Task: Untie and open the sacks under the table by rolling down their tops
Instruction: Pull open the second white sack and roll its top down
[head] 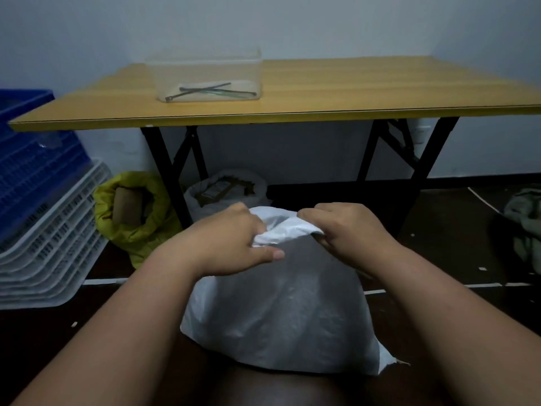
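We have the white sack on the floor right below both hands, pulled out in front of the table rather than under it. Our left hand has its fingers curled into the bunched top on its side, thumb lying along the fabric just beneath; our right hand grips the opposite side of the same bunched mouth, fingers tucked over the edge. Between the two hands the top shows as a crumpled white fold — no tie or cord is visible on it, so we judge the untying done here and the opening only beginning; no rolled cuff has formed yet. Beyond the left hand and off to its outer side stands the yellow sack, its top already turned down into a thick collar with something brown showing inside. Straight beyond the hands, under the table, the second white sack also sits open with a rolled rim and contents on view. So two look finished and this one remains — spread the mouth, then roll it down. Farther off past the right hand lies a greenish bundle at the frame edge; whether it is another sack we cannot tell. On the tabletop, well beyond the hands, a clear tub holds what look like cable ties.
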